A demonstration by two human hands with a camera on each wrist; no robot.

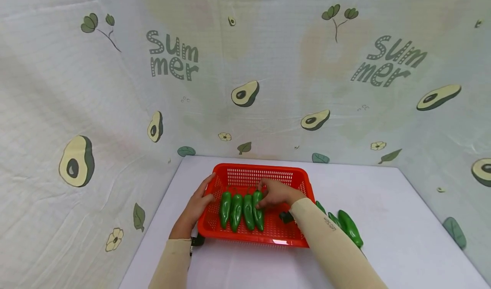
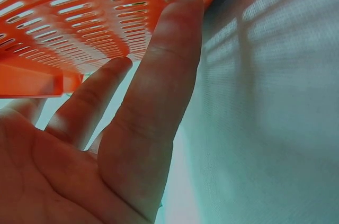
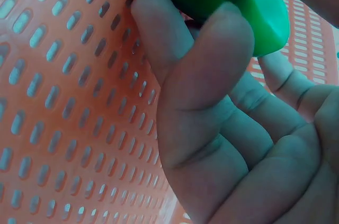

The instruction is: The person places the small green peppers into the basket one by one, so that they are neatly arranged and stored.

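Observation:
A red perforated plastic basket (image 1: 253, 237) stands on the table. Four-sided and shallow, it holds several glossy green chili peppers (image 1: 236, 212) lying side by side, stems toward the far side. My left hand (image 1: 196, 203) holds the basket's left side; in the left wrist view its fingers (image 2: 153, 81) press the outer wall from below. Inside the basket, my right hand (image 1: 278, 193) pinches the rightmost green chili pepper (image 1: 258, 221) of the row near its stem end. The right wrist view has this pepper (image 3: 270, 28) at the curled fingers, partly hidden by the thumb.
More green chili peppers (image 1: 350, 228) lie on the white table (image 1: 387, 212) right of the basket, partly behind the right forearm. A printed cloth (image 1: 268, 67) with avocados rises behind and along both sides of the table.

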